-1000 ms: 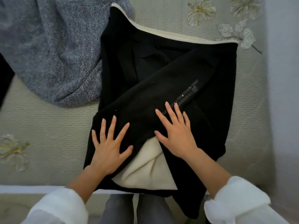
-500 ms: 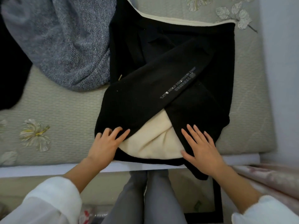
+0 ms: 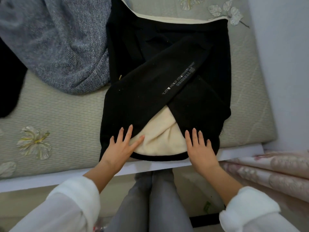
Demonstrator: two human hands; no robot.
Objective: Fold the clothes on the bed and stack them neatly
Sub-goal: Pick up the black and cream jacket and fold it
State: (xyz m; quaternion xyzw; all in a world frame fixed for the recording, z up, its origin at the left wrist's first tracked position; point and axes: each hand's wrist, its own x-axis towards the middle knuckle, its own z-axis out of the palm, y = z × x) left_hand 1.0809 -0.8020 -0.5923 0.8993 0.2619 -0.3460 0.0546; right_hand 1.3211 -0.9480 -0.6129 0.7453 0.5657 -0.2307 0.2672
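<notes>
Nearest to you, your white sleeves (image 3: 71,203) are framing the bottom of the view, and your legs in grey trousers (image 3: 150,201) are showing between them, just in front of the white edge of the bed (image 3: 66,118). Your left hand (image 3: 119,149) is lying flat on the near left corner of the black garment (image 3: 142,101), fingers straight and spread, gripping nothing; its thumb side is reaching onto the cream lining (image 3: 160,141) that is showing at the hem. Your right hand (image 3: 201,149) is resting flat on the near right corner of that garment, fingers straight and slightly apart, just beside the lining and holding nothing. The black garment is lying on the bed's right half, its near hem right at the mattress edge, with both sleeves crossing over its front; the upper sleeve (image 3: 167,77) is running diagonally and carrying a line of pale lettering too small to read. A cream strip is peeking out along the garment's far edge. To your right, pink patterned fabric (image 3: 275,171) is lying beside the bed. Farther back on the left, a grey knit garment (image 3: 58,44) is lying unfolded, touching the black one's left side, and a dark cloth (image 3: 8,77) is sitting at the left border
</notes>
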